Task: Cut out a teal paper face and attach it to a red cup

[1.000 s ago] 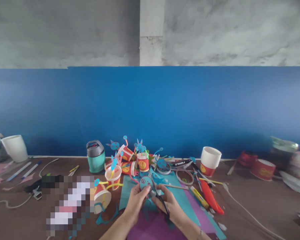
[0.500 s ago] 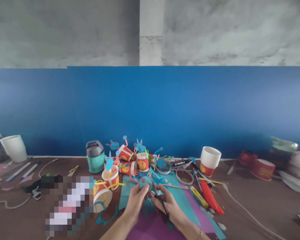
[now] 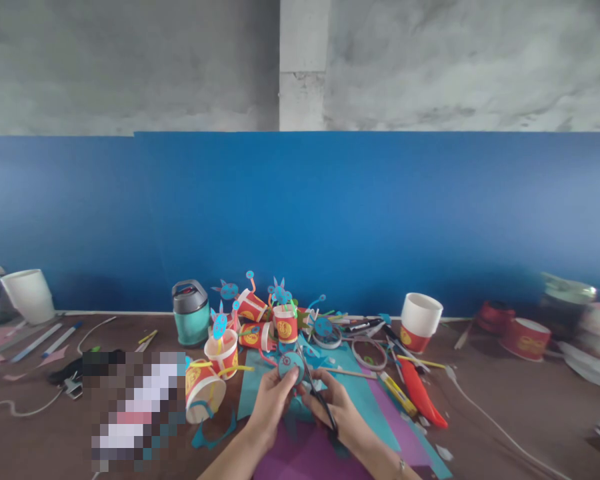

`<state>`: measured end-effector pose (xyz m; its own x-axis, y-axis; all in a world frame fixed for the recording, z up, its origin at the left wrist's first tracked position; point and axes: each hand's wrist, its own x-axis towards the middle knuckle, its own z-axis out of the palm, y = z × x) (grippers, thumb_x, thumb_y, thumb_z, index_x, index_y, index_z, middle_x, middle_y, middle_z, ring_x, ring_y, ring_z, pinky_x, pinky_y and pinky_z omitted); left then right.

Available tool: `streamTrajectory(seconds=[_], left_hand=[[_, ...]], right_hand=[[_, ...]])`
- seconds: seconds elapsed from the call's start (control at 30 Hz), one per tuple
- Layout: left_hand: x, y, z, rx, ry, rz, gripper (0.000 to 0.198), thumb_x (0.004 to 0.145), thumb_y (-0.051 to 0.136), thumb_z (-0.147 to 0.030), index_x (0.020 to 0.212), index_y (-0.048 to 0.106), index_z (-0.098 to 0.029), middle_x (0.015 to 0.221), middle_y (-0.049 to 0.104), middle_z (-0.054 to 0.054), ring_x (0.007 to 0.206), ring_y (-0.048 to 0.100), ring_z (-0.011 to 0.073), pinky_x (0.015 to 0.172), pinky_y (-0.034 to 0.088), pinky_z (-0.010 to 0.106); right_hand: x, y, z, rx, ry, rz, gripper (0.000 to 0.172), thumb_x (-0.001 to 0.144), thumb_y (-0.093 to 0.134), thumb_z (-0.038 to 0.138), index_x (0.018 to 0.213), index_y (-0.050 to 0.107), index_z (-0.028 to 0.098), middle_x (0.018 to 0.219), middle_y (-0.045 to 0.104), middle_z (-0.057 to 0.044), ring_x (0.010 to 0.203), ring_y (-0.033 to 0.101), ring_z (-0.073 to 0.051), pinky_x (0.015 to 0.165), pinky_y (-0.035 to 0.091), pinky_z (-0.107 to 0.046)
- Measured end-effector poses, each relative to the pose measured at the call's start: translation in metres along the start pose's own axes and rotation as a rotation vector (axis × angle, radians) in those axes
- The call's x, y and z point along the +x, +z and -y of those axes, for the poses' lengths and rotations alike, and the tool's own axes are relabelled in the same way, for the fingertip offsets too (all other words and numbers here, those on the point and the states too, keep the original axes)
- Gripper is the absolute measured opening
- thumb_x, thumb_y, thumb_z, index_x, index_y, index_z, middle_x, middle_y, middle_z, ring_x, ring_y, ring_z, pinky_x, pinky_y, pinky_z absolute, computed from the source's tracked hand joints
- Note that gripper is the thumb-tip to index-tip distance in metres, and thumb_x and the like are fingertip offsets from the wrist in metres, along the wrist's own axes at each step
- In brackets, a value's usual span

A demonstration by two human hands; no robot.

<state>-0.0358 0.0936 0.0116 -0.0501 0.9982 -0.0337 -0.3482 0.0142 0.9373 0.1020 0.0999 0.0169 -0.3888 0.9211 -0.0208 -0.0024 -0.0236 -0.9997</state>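
Observation:
Between thumb and fingers, my left hand (image 3: 273, 400) pinches a small round blue paper cutout (image 3: 291, 365) with a drawing on it. My right hand (image 3: 334, 403) is closed around the handles of dark scissors (image 3: 316, 388), whose blades point up beside the cutout's right edge. Beneath both hands lie a light blue paper sheet (image 3: 375, 413) and a purple sheet (image 3: 305, 453). Just beyond the hands stands a red paper cup (image 3: 285, 325) with blue paper figures on it.
Several decorated cups lie to the left, among them a tipped cup (image 3: 207, 393). Behind them stands a teal flask (image 3: 191, 317). To the right are a tape roll (image 3: 369, 353), a yellow utility knife (image 3: 399, 395), a red curved object (image 3: 423, 393) and stacked white cups (image 3: 421, 317).
Hardly anything differs. Both hands, the cutout and the scissors stay in nearly the same place.

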Motion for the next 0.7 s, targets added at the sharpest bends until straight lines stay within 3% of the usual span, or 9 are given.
streamTrajectory(seconds=[0.23, 0.47, 0.7], left_hand=[[0.004, -0.005, 0.005, 0.078, 0.013, -0.002, 0.042, 0.069, 0.064, -0.053, 0.054, 0.055, -0.015, 0.046, 0.044, -0.005, 0.043, 0.029, 0.0066, 0.046, 0.019, 0.022], [0.008, -0.008, 0.010, 0.096, 0.058, 0.056, 0.040, 0.067, 0.065, -0.053, 0.057, 0.058, -0.014, 0.057, 0.055, 0.000, 0.054, 0.047, 0.0121, 0.056, 0.035, 0.024], [0.005, -0.007, 0.005, 0.160, 0.065, 0.023, 0.045, 0.066, 0.063, -0.058, 0.053, 0.057, -0.015, 0.056, 0.056, 0.001, 0.055, 0.050, 0.0140, 0.058, 0.038, 0.025]], right_hand=[[0.003, -0.003, -0.006, -0.034, -0.008, 0.011, 0.066, 0.055, 0.070, 0.067, 0.092, 0.046, 0.018, 0.040, 0.040, 0.012, 0.035, 0.031, -0.004, 0.035, 0.023, -0.016], [0.004, -0.002, -0.006, 0.006, 0.007, 0.018, 0.059, 0.059, 0.071, 0.063, 0.092, 0.050, 0.018, 0.042, 0.048, 0.009, 0.035, 0.037, -0.005, 0.035, 0.026, -0.016], [0.000, -0.001, 0.001, -0.021, 0.038, -0.022, 0.062, 0.055, 0.073, 0.061, 0.094, 0.051, 0.018, 0.039, 0.046, 0.011, 0.034, 0.036, -0.005, 0.034, 0.027, -0.016]])
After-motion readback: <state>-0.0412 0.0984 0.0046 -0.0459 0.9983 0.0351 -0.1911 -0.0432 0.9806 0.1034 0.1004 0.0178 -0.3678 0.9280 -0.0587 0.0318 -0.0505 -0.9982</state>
